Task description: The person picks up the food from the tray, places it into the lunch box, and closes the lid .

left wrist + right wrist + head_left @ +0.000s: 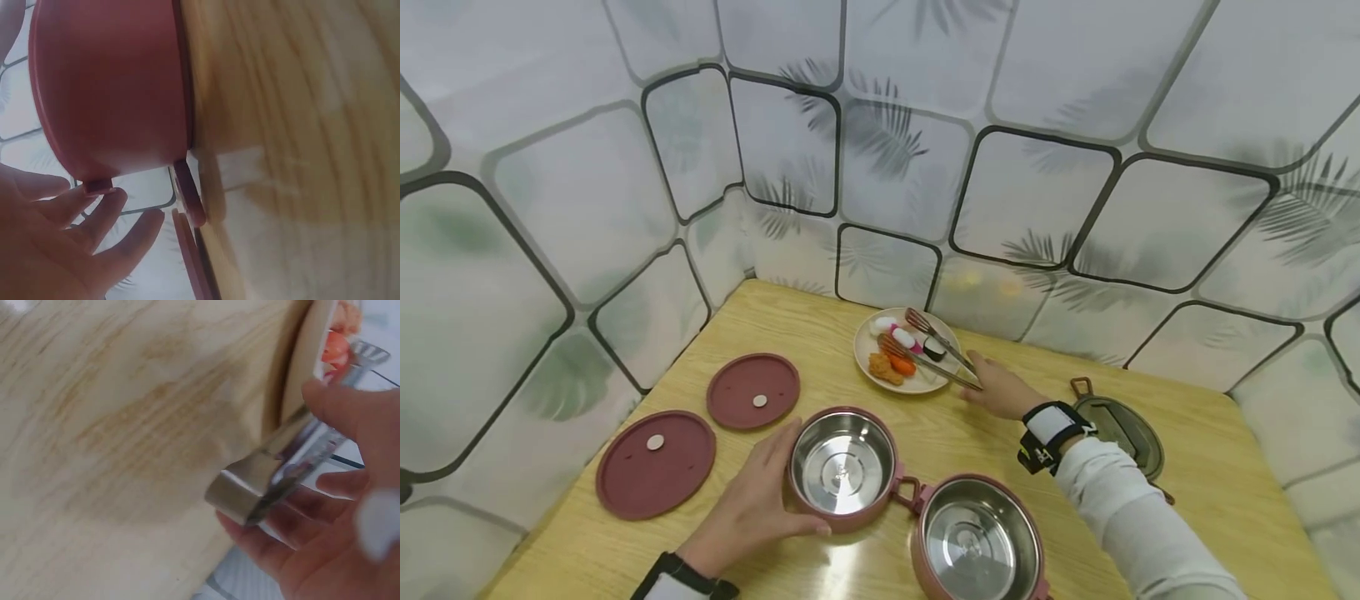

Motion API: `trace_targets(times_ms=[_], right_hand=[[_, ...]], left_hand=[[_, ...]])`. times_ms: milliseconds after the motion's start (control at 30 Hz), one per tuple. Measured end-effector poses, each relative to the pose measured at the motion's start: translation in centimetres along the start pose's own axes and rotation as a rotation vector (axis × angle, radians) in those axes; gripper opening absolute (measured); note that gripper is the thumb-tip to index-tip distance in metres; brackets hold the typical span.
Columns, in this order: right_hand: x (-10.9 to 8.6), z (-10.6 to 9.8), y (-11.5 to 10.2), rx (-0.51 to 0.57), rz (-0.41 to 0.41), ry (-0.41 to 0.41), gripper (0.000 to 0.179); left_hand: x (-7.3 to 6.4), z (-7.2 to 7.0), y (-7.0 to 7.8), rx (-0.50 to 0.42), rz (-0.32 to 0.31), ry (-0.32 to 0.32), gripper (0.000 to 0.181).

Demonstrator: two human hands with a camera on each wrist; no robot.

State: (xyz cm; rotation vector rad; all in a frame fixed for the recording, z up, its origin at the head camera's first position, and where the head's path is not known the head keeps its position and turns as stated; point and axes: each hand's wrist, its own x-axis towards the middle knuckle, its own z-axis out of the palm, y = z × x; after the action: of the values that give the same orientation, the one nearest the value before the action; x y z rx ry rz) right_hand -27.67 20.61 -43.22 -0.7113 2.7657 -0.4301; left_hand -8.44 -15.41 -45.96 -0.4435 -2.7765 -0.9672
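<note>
My left hand (pixel 747 502) is around the left side of a small dark-red pot (pixel 853 522) with a steel inside. In the left wrist view its spread fingers (pixel 134 240) touch or nearly touch the side handle of that pot (pixel 112 87). My right hand (pixel 1003 392) holds metal tongs (pixel 934 367) between thumb and fingers, close to their bent end (pixel 240 490). The tips of the tongs lie apart over a pale plate (pixel 860 354). On it are white sushi-like pieces (pixel 904 337), a black-wrapped piece (pixel 934 348), an orange piece (pixel 901 365) and a brown fried-looking piece (pixel 885 368).
A second dark-red pot (pixel 925 546) stands nearer me, handle to handle with the first. Two flat dark-red lids (pixel 658 479) with pale knobs lie at left. A grey-green oval dish (pixel 1142 433) with brown handles sits at right, partly behind my sleeve. Patterned curtains (pixel 895 275) border the table.
</note>
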Motion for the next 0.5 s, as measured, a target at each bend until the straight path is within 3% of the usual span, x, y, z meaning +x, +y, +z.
trace_targets(times_ms=[167, 367, 500], right_hand=[[0.4, 1.1, 0.1, 0.017, -0.01, 0.032, 0.064], [-0.2, 1.1, -0.9, 0.135, -0.047, 0.091, 0.051], [-0.6, 0.2, -1.2, 0.085, -0.101, 0.123, 0.053]], left_hand=[[0.3, 0.5, 0.0, 0.027, -0.003, 0.013, 0.13], [0.4, 0.7, -0.1, 0.034, -0.022, 0.001, 0.128], [0.5, 0.6, -0.2, 0.048, -0.015, 0.006, 0.126]])
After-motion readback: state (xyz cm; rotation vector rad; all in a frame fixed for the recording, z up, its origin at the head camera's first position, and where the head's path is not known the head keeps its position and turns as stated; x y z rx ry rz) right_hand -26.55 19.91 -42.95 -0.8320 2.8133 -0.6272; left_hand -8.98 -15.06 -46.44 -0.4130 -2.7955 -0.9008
